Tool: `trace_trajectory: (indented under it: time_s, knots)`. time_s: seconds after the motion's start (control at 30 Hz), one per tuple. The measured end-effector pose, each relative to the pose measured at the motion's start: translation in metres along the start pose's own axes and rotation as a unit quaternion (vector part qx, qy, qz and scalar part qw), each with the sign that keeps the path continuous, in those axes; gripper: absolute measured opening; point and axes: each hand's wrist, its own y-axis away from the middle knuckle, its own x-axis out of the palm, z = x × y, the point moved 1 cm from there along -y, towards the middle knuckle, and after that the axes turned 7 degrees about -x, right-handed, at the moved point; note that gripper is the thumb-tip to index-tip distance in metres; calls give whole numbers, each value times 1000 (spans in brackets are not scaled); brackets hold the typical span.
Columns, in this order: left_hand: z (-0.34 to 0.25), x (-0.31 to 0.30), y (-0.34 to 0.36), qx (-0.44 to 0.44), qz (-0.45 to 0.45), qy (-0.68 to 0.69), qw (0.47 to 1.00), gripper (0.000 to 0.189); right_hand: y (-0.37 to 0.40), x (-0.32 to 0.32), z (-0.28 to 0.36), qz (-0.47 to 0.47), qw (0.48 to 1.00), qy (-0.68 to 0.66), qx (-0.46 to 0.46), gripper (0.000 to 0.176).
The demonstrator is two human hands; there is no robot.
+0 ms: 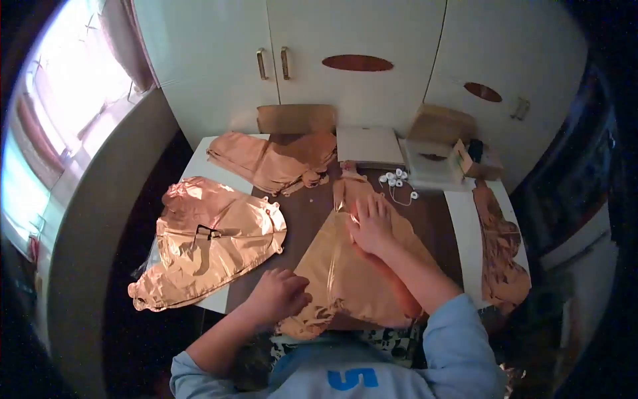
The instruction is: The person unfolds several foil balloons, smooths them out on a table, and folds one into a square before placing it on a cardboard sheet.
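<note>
Centrally, right hand (373, 225) lies flat, fingers slightly spread, on the metallic foil sheet (359, 266). Left hand (279, 296), fingers curled, at its left edge; contents, if any, cannot be told. Sheet rests on the brown mat (302, 226), long axis front-to-back, narrow end pointing toward the cabinet (345, 33).

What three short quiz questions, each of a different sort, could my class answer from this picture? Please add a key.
1. True or false: the right hand is on the middle foil piece.

2. What lies on the left foil piece?
A) A pair of scissors
B) A small black item
C) A cardboard box

3. Fill in the colour: the small round pieces near the flat box are ____.

Key: 1 true; 2 B; 3 white.
</note>
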Motion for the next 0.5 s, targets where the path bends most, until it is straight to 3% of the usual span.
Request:
trace_trajectory:
  time_s: [0.03, 0.13, 0.23, 0.3, 0.47, 0.5]
  knots:
    - [7, -4, -9, -52, 32, 96, 994, 23, 1, -4, 6, 18, 1000, -7, 10, 72]
    - [4, -30, -53, -143, 12, 95, 985, 19, 15, -14, 25, 80, 996, -38, 20, 76]
    - [37, -57, -142, -26, -81, -30, 996, 19, 13, -17, 27, 110, 991, -65, 43, 80]
    - [66, -48, -199, -23, -178, -13, 984, 23, 8, -23, 25, 111, 989, -78, 55, 81]
    - [51, -49, -270, -13, -154, -153, 976, 34, 8, -24, 17, 74, 994, -77, 39, 80]
    - [100, -21, -311, 20, -104, -220, 970, 35, 3, -23, 10, 40, 996, -74, 17, 76]
